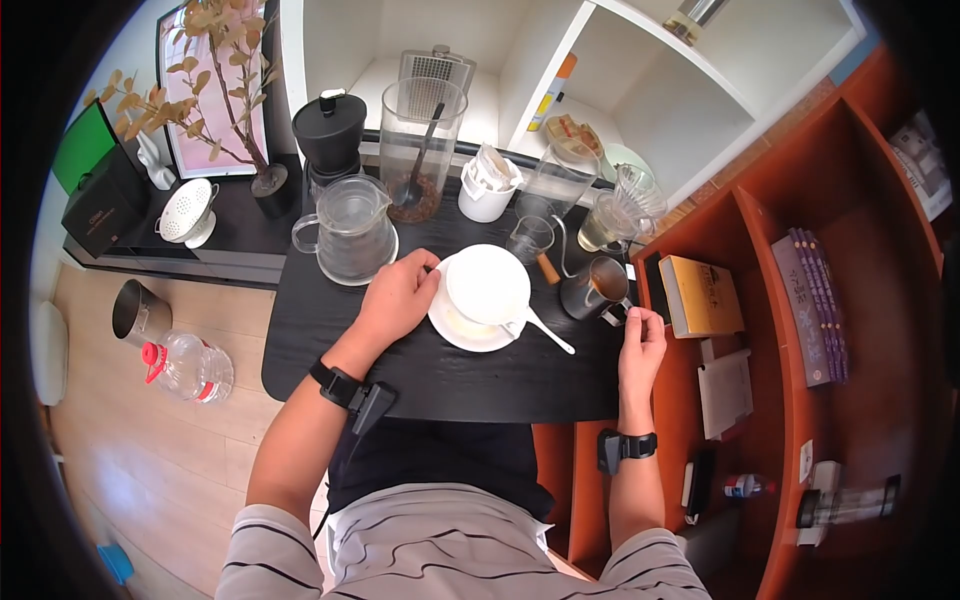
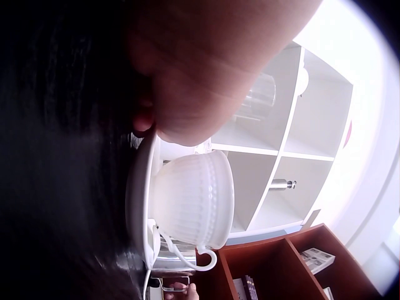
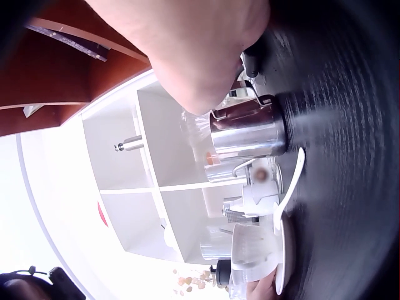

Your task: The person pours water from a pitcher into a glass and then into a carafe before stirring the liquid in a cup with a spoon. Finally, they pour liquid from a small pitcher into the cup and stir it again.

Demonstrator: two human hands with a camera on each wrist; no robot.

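Note:
A white cup (image 1: 487,285) sits on a white saucer (image 1: 470,335), and a white spoon (image 1: 550,332) sticks out over the saucer's right side. The left hand (image 1: 402,293) grips the saucer's left rim; in the left wrist view its fingertips meet the rim beside the fluted cup (image 2: 194,197). At the table's right edge the right hand (image 1: 641,345) pinches the handle of a metal pitcher (image 1: 585,295) that has brown liquid inside. The right wrist view shows the pitcher (image 3: 250,131) upright on the black table, with the right hand (image 3: 200,50) at its handle.
Behind stand a glass server (image 1: 355,235), a black grinder (image 1: 330,135), a tall glass canister (image 1: 420,150), a white dripper cup (image 1: 488,190) and a small wood-handled glass pitcher (image 1: 530,240). A red-brown bookshelf (image 1: 770,280) adjoins on the right.

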